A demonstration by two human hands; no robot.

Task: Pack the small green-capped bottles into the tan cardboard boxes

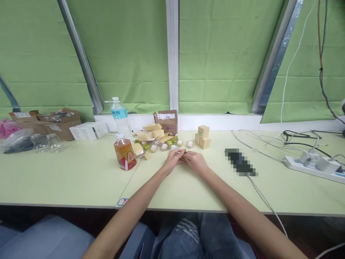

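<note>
My left hand point(173, 160) and my right hand point(196, 162) meet over the middle of the table, fingers closed together on a small olive-green piece point(183, 157). The fingers cover most of it, so its kind is hidden. Just beyond the hands lie several pale round items in clear wrapping, such as one pinkish ball point(189, 144), among bright green pieces point(146, 146). Behind these is a heap of opened tan cardboard boxes point(157, 133). Right of the hands, small closed tan boxes point(205, 143) are stacked, one on top of the others.
A red-labelled drink bottle point(125, 153) and a clear water bottle point(120, 117) stand to the left. A brown carton point(168, 122) is at the back. On the right lie a blurred-out dark device point(240, 162) with a cable and a white power strip point(293, 163). Glass jars point(55, 142) stand far left.
</note>
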